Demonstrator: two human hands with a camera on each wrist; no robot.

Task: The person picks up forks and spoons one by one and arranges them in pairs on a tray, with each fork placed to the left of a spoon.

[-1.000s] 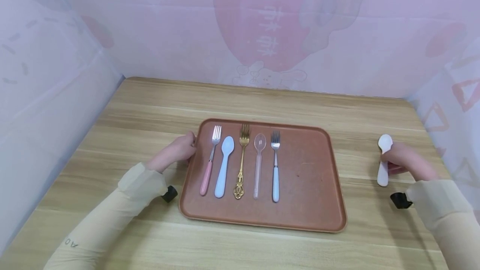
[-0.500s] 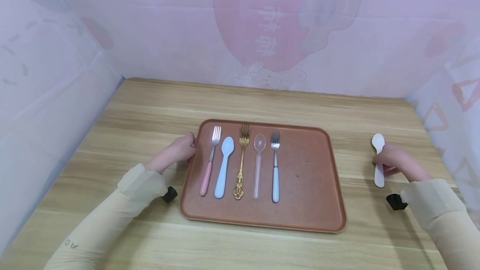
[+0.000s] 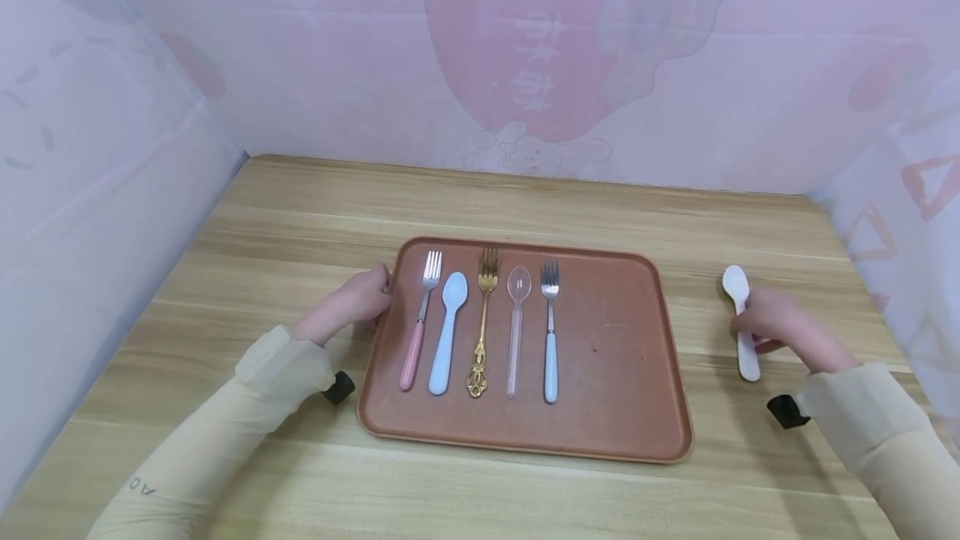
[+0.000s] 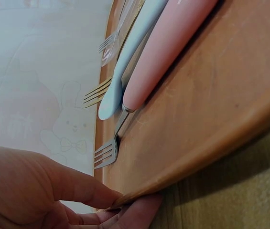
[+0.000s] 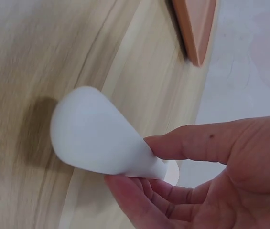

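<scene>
Now the right hand point(image 3: 776, 325), pinching the white spoon point(image 3: 738, 319), has moved toward the tray point(image 3: 637, 407).

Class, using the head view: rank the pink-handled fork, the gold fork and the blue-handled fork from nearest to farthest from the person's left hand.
From the left hand, which holds the tray's left edge:
1. Pink-handled fork, leftmost on the tray, right beside the hand.
2. Gold fork, in the middle of the row.
3. Blue-handled fork, at the row's right end.

White spoon point(image 3: 739, 319) in right hand point(image 3: 780, 327)
</scene>
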